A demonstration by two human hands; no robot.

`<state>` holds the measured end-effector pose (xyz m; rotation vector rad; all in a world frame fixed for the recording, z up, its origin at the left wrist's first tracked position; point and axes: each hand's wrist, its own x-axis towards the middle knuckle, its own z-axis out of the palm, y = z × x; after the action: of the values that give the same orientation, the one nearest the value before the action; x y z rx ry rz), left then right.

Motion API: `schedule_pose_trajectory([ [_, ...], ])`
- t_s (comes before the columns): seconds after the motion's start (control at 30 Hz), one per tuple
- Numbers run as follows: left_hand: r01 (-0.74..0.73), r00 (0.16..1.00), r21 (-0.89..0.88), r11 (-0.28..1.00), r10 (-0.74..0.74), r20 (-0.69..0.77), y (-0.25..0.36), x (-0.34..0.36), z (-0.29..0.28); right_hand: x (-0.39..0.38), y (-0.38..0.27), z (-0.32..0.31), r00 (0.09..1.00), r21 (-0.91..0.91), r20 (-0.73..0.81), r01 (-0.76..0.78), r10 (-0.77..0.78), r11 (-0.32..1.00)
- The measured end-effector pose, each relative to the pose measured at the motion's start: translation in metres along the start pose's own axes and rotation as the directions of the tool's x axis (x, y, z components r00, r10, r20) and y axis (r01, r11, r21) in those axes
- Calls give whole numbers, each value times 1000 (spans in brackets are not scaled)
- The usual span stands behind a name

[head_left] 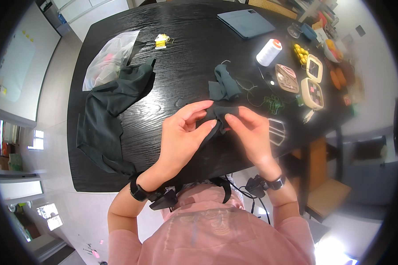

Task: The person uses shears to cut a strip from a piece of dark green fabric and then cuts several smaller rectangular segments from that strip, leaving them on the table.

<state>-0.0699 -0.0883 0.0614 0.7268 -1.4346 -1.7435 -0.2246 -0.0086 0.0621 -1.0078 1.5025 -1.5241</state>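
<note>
Between my two hands a piece of dark green-grey fabric (213, 115) is gathered over the near middle of the table. My left hand (184, 132) pinches its left side between thumb and fingers. On its right side my right hand (251, 131) pinches the cloth close to the left thumb. Any needle or thread at the fingertips is too small to make out. Just beyond my hands lies a bunched scrap of the same fabric (225, 84). A larger dark cloth (104, 115) is spread over the table's left side.
On the black table (177, 66) lie a plastic bag (108, 62), yellow thread (162, 41), a tablet in a blue-grey case (246, 23), a white thread cone (269, 52), tangled green thread (274, 104), an open sewing box (313, 92) and a metal frame (277, 131). A chair (325, 194) stands right.
</note>
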Motion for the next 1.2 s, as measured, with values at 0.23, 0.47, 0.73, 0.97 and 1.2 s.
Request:
schedule_pose_trajectory([
  [0.23, -12, 999, 69, 998, 15, -41, -3, -1, 4, -1, 9, -2, 999, 56, -19, -42, 43, 998],
  [0.47, 80, 996, -161, 984, -73, 48, -23, 8, -6, 0, 10, -10, 989, 310, -95, -80, 115, 947],
  [0.73, 134, 988, -342, 930, -98, 122, -3, 20, -22, 15, 0, 4, 973, 433, 57, -224, 222, 873],
  [0.97, -78, 991, -208, 975, 98, 86, 15, 33, -49, 37, -20, 38, 991, 352, 68, -134, 118, 926],
  [1.2, 51, 998, -212, 976, -42, 48, -8, 34, -62, 56, 18, 55, 993, 346, 96, -102, 73, 933],
])
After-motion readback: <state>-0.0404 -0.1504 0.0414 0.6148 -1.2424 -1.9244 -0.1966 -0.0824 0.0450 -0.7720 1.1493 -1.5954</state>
